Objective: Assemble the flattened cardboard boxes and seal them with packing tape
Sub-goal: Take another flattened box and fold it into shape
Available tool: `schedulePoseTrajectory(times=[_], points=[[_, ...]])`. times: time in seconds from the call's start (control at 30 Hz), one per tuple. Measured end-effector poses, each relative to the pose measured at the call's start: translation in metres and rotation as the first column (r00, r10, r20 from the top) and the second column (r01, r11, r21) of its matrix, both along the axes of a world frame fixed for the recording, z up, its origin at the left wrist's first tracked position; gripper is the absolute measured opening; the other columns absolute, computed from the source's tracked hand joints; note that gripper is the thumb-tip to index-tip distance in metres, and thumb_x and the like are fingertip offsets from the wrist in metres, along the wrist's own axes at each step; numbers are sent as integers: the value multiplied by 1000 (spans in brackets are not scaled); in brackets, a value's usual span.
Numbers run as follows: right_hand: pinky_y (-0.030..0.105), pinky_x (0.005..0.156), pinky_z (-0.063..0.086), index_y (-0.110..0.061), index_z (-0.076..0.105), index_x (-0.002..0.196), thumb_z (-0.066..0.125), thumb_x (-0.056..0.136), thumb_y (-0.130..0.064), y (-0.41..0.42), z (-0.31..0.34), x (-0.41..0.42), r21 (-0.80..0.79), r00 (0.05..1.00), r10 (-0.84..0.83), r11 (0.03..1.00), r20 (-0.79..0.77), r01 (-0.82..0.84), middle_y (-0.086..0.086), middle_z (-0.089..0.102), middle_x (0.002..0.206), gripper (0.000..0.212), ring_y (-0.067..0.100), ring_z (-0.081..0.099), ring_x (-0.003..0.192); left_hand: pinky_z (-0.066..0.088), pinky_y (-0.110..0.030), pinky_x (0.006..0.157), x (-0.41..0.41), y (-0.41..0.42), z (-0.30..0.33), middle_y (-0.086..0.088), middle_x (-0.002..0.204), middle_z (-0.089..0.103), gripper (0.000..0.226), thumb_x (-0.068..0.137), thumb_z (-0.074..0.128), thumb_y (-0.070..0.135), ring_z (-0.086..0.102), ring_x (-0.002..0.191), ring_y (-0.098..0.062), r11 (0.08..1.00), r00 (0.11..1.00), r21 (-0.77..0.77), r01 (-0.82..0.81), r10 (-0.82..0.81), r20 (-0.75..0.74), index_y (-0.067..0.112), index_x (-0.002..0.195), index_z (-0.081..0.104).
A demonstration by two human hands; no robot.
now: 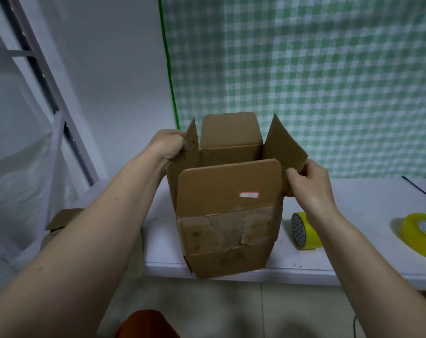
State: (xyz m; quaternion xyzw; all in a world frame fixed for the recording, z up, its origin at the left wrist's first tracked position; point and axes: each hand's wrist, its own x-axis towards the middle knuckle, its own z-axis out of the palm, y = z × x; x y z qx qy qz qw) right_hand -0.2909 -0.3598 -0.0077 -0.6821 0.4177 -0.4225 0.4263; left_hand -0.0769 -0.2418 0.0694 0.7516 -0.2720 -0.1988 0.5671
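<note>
A worn brown cardboard box stands upright at the front edge of the white table, its four top flaps raised. Torn paper and old tape mark its near wall. My left hand grips the left side flap near its top. On the other side, my right hand pinches the lower edge of the right side flap. A yellow tape roll stands on edge just right of the box. A second, larger yellow tape roll lies flat at the table's right.
Another piece of cardboard lies low at the left, beside the table. A white metal frame with plastic sheeting stands at the left. Green checked cloth hangs behind the table. A black cable runs along the table's far right.
</note>
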Motion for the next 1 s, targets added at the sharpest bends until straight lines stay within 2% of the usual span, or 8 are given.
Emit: schedulePoseTrajectory(times=[0.13, 0.23, 0.33, 0.47, 0.6, 0.67, 0.87, 1.0], points=[[45, 69, 54, -10, 60, 83, 50, 88, -13, -10, -7, 9, 49, 999, 7, 999, -54, -5, 11, 63, 76, 11, 34, 62, 76, 52, -21, 47, 2, -1, 2, -10, 81, 64, 34, 88, 46, -9, 61, 64, -22, 997, 999, 70, -20, 17, 41, 11, 109, 63], [45, 64, 51, -6, 53, 77, 43, 89, -10, -15, -13, 12, 21, 998, -34, 999, -61, 35, 9, 54, 69, 17, 37, 55, 69, 47, -26, 50, -2, 8, 5, -9, 80, 64, 20, 95, 47, 14, 59, 60, -18, 940, 988, 336, 60, -104, 112, 4, 104, 62], [32, 54, 37, -11, 49, 72, 41, 92, -9, -16, -16, 15, -9, 997, -22, 1000, -70, 21, 4, 49, 64, 22, 25, 47, 60, 47, -25, 40, -8, 25, 5, -5, 55, 62, 23, 97, 39, 20, 60, 44, -16, 862, 956, 416, 291, -279, -91, 6, 91, 57], [28, 51, 31, -15, 48, 71, 42, 94, -9, -17, -17, 14, -16, 999, -22, 1000, -36, 22, 0, 46, 63, 24, 18, 44, 57, 46, -23, 34, 5, 40, 0, -7, 49, 56, 16, 92, 39, 10, 55, 37, -16, 904, 939, 289, 315, -254, -230, 1, 88, 52], [28, 50, 28, -20, 41, 65, 42, 92, -8, -17, -21, 17, -1, 999, -42, 999, -3, 42, -4, 40, 60, 30, 14, 37, 54, 56, -28, 47, 13, 46, -1, -9, 64, 65, 13, 87, 43, 2, 64, 53, -18, 911, 871, 106, 399, -341, -352, 1, 90, 56], [28, 51, 29, -22, 41, 66, 42, 93, -10, -17, -24, 20, -4, 997, -73, 997, 7, 73, -5, 41, 61, 30, 14, 38, 55, 57, -29, 52, 13, 48, -2, -11, 76, 61, 29, 74, 50, 0, 63, 59, -18, 870, 817, 52, 490, -437, -377, 3, 102, 52], [30, 60, 35, -17, 47, 73, 44, 96, -14, -16, -26, 18, -37, 993, -121, 992, 1, 121, -4, 43, 65, 24, 18, 44, 61, 61, -39, 61, 0, 61, 5, -22, 99, 69, 29, 96, 35, -2, 72, 82, -36, 764, 878, 454, 458, -468, -98, 12, 115, 52], [34, 67, 42, -13, 56, 85, 43, 96, -13, -11, -23, 18, -43, 996, -92, 995, 11, 93, 0, 54, 73, 16, 24, 55, 75, 61, -37, 67, -4, 78, 14, -25, 108, 68, 42, 96, 40, -9, 70, 89, -41, 776, 863, 395, 492, -493, -108, 19, 127, 41]])
